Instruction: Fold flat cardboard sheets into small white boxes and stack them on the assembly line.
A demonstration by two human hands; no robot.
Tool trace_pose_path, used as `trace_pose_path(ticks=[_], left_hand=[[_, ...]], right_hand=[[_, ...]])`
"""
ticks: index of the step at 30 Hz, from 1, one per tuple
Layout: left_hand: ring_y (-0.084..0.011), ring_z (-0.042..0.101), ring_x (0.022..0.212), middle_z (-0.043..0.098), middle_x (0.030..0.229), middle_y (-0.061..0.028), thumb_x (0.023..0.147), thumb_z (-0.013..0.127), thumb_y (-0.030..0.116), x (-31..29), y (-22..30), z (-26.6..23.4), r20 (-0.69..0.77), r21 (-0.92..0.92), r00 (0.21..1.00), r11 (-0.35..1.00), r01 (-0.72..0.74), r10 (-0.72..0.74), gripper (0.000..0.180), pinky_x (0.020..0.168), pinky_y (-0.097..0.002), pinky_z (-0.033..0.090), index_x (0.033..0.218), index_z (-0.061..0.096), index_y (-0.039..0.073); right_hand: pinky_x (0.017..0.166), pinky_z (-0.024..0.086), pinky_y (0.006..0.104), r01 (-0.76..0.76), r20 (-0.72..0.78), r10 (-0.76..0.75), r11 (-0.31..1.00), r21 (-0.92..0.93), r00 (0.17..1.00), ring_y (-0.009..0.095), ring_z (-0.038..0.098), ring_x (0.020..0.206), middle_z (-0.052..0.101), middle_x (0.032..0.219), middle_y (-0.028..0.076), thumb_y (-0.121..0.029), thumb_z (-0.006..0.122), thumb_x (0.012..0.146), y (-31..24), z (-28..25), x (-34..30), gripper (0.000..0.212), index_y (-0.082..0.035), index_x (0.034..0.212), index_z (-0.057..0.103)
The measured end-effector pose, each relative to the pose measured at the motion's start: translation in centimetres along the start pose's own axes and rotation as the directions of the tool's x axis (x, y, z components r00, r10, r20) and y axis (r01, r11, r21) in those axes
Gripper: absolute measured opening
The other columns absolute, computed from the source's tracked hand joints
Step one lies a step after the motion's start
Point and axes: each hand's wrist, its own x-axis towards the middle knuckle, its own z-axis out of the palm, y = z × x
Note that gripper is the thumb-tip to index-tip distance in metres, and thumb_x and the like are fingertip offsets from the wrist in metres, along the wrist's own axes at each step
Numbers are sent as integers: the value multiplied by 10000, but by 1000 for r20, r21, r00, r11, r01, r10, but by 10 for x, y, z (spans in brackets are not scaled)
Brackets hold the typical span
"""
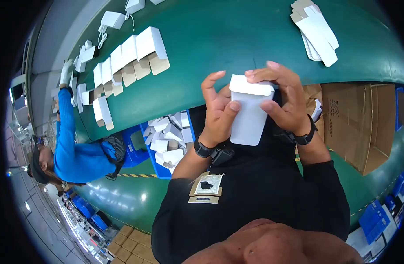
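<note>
A white folded carton box (248, 121) is held up in front of my chest, its top flap (251, 86) bent over toward me. My left hand (217, 115) grips its left side, the thumb against the front edge and the index finger raised away. On the other side my right hand (286, 94) has its thumb on the right edge and fingertips on the top flap. A row of open white cartons (130, 53) with brown insides stands on the green table (202, 44) to the left. Flat unfolded cartons (317, 37) lie stacked at the far right.
A blue bin (155, 166) full of white cartons sits below the table at left. To my right is a large open brown cardboard box (351, 121). A co-worker in blue (78, 154) reaches over the table's left end. White corded devices (112, 20) lie along the far edge.
</note>
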Motion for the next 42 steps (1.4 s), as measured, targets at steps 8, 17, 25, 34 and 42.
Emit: trace_pose_path(ticks=[8,17,25,34,42], left_hand=[[-284,591,1131,519,1305,-284,958,630,138,-3,5,-5,65,123,992,985,-118,110,770,937,-377,480,1485,69,98],[-278,598,1122,517,1320,-273,959,640,164,-9,1,-6,157,180,976,967,-179,152,730,937,-372,483,1492,148,77],[-205,591,1067,560,1276,-132,957,622,136,-56,7,-42,3,132,1000,991,-30,29,405,912,-340,469,1329,475,68],[-158,514,1067,460,1215,-79,936,601,129,-198,7,-128,-508,566,778,824,-23,371,445,857,-327,467,1332,402,87],[-273,586,1053,597,1144,-193,875,735,232,-274,-87,-317,-807,590,516,438,678,289,557,877,-350,475,1294,422,42]], right_hand=[[926,523,376,-68,-4,68,995,-78,998,290,665,1063,679,1055,157,-12,686,871,-7,3,8,119,10,986,705],[925,521,371,-282,30,281,959,32,959,283,653,1088,675,1093,163,5,681,861,-14,-2,4,151,7,1010,711],[1020,455,421,-142,214,196,959,-246,957,335,536,1274,629,1259,202,-57,647,892,-9,45,-16,213,-9,1092,700],[1091,371,395,-78,-37,80,602,-795,996,311,499,1312,549,1389,188,-186,657,932,-5,13,-16,421,-26,1315,590],[1102,347,416,-208,-186,182,110,-972,966,351,435,1362,460,1459,233,-452,621,941,52,-169,-18,617,-45,1394,523]])
